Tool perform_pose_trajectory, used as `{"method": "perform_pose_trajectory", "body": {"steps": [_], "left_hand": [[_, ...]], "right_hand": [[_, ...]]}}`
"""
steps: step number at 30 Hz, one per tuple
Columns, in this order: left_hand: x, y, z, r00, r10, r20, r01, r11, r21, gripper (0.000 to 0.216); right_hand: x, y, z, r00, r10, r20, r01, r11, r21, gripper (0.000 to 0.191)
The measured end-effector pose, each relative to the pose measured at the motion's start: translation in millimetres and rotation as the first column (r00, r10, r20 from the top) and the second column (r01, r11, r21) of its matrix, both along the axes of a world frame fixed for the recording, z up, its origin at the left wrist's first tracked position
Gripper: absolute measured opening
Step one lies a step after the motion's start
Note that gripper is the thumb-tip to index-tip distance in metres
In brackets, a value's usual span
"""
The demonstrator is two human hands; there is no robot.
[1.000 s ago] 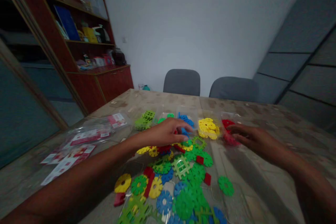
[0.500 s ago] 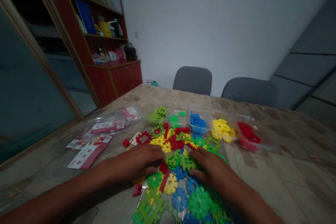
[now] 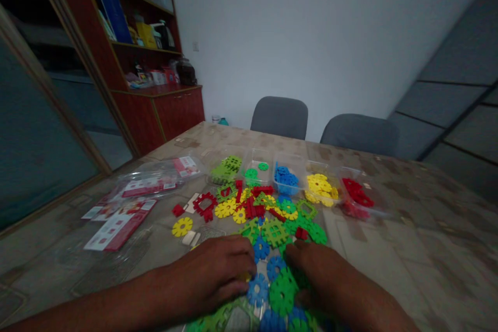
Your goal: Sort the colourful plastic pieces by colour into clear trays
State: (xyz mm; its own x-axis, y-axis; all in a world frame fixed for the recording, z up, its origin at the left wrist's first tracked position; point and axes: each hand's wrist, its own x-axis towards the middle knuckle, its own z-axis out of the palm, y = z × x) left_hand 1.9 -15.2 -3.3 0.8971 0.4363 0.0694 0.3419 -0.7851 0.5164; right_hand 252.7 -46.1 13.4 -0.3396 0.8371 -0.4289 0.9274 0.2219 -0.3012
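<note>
Tubs (image 3: 261, 154) part-filled by colour, pile (image 3: 275, 233) mixed
They stand beyond the pile; your left hand (image 3: 220, 270) and right hand (image 3: 319, 267) curl over it, grips unclear

Patterned table (image 3: 389, 254) bears bins (image 3: 254, 158), pieces (image 3: 275, 232), apparently packaging (image 3: 120, 224).

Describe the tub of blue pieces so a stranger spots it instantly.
On the table, beyond the loose pieces, five clear tubs stand in a row. The middle tub, between those with green and yellow, alone holds blue pieces.

Pale wall (image 3: 311, 36); grey chairs (image 3: 280, 117); reddish cabinet (image 3: 179, 114)
</note>
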Motion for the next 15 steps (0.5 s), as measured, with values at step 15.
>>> {"method": "perform_pose_trajectory", "body": {"steps": [15], "left_hand": [[44.3, -1.3, -19.7, 0.983, 0.094, -0.158, -0.087, 0.995, 0.049, 0.072]], "right_hand": [[11.9, 0.0, 9.5, 0.996, -0.046, 0.076, 0.046, 0.999, 0.007, 0.074]]}}
